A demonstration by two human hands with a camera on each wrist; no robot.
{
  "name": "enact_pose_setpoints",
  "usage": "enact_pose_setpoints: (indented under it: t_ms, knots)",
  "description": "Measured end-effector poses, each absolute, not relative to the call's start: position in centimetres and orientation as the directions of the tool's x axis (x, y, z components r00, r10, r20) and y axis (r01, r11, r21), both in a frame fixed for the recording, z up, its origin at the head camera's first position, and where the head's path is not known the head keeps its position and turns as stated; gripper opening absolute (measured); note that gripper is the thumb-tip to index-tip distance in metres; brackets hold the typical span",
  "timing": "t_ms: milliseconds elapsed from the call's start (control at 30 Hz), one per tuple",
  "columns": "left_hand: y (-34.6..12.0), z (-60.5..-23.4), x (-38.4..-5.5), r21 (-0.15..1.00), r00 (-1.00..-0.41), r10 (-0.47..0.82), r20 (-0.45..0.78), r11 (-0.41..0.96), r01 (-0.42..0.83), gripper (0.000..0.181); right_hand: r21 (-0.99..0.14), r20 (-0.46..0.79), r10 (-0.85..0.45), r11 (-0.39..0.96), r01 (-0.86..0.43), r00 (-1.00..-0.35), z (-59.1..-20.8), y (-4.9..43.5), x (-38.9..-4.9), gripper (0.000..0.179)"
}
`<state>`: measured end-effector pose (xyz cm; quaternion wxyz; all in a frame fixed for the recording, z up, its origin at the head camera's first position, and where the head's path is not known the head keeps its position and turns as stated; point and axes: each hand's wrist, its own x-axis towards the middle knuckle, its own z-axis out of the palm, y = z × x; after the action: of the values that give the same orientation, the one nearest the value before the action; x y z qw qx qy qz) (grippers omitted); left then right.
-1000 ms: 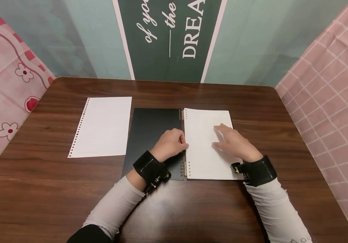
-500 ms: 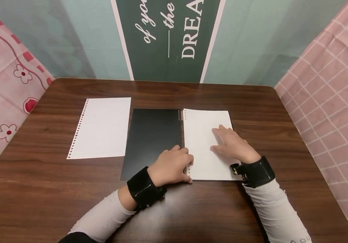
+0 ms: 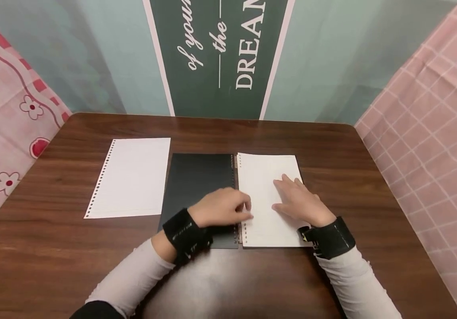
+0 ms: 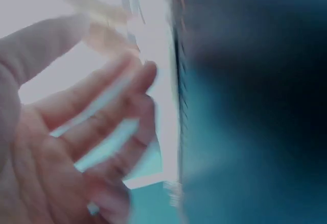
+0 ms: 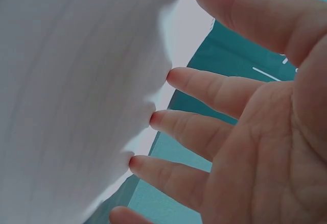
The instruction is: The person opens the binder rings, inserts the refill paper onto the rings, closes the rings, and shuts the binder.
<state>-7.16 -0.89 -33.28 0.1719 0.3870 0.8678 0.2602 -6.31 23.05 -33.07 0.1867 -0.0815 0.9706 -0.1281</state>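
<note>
A ring binder lies spread out on the table, its black cover (image 3: 196, 177) on the left and a stack of lined white paper (image 3: 262, 173) on the right. My right hand (image 3: 302, 201) rests on the stack with fingers spread; the right wrist view has its fingertips (image 5: 176, 76) touching the sheet. Over the binder's spine (image 3: 236, 177) hovers my left hand (image 3: 222, 206), fingers loosely bent near the punched edge. It is blurred in the left wrist view, where nothing shows between the fingers (image 4: 89, 132). Part of the spine is hidden beneath it.
A loose lined sheet (image 3: 129, 177) with punched holes along its left side lies left of the binder. The brown wooden table (image 3: 312, 283) extends around everything. Behind it hangs a green cloth with lettering (image 3: 248, 53); pink cloths (image 3: 431, 133) flank the sides.
My left hand first came down to the spine's lower end, then moved back up along it and lifted. My right hand stayed on the paper. The head view tilted slightly.
</note>
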Motion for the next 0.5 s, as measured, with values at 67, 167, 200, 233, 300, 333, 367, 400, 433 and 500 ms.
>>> enact_pose_setpoints:
  t_ms: [67,167,200,233,300,333,367,400,433,500]
  knots:
    - [-1.1,-33.3,-8.9,0.657,-0.637,0.769,-0.06,0.511,0.554,0.011,-0.262,-0.343,-0.205,0.958,-0.116,-0.917,-33.0,23.0,-6.4,0.07]
    - [-1.3,-33.5,-11.0,0.705,-0.641,0.767,-0.012,0.461,0.539,0.011,-0.251,-0.348,-0.204,0.961,-0.118,-0.915,-32.8,22.9,-6.4,0.071]
    - [-1.4,-33.5,-11.6,0.699,-0.654,0.756,-0.003,0.469,0.539,0.012,-0.254,-0.346,-0.204,0.96,-0.118,-0.916,-32.8,23.0,-6.4,0.071]
    - [-1.4,-33.4,-12.0,0.684,-0.669,0.743,0.006,0.485,0.545,0.013,-0.258,-0.347,-0.203,0.959,-0.115,-0.916,-32.8,23.0,-6.3,0.071]
    - [-1.4,-33.2,-12.8,0.657,-0.698,0.716,0.023,0.515,0.55,0.019,-0.267,-0.348,-0.201,0.957,-0.109,-0.916,-32.8,23.0,-6.3,0.071]
    - [-1.4,-33.0,-13.1,0.645,-0.71,0.704,0.033,0.528,0.553,0.022,-0.271,-0.349,-0.2,0.957,-0.106,-0.916,-32.8,23.0,-6.2,0.071]
    - [-1.4,-32.8,-13.4,0.632,-0.719,0.694,0.042,0.539,0.557,0.026,-0.275,-0.351,-0.197,0.956,-0.101,-0.915,-32.8,23.0,-6.2,0.071]
    - [-1.3,-32.7,-13.7,0.619,-0.726,0.686,0.051,0.549,0.562,0.029,-0.279,-0.351,-0.196,0.955,-0.098,-0.916,-32.8,23.0,-6.2,0.071]
    - [-1.3,-32.6,-14.0,0.608,-0.729,0.682,0.061,0.554,0.569,0.032,-0.281,-0.352,-0.194,0.955,-0.094,-0.916,-32.9,23.0,-6.2,0.071]
    - [-1.1,-32.4,-14.5,0.589,-0.731,0.678,0.078,0.561,0.582,0.036,-0.28,-0.352,-0.192,0.956,-0.093,-0.916,-33.0,23.0,-6.1,0.071]
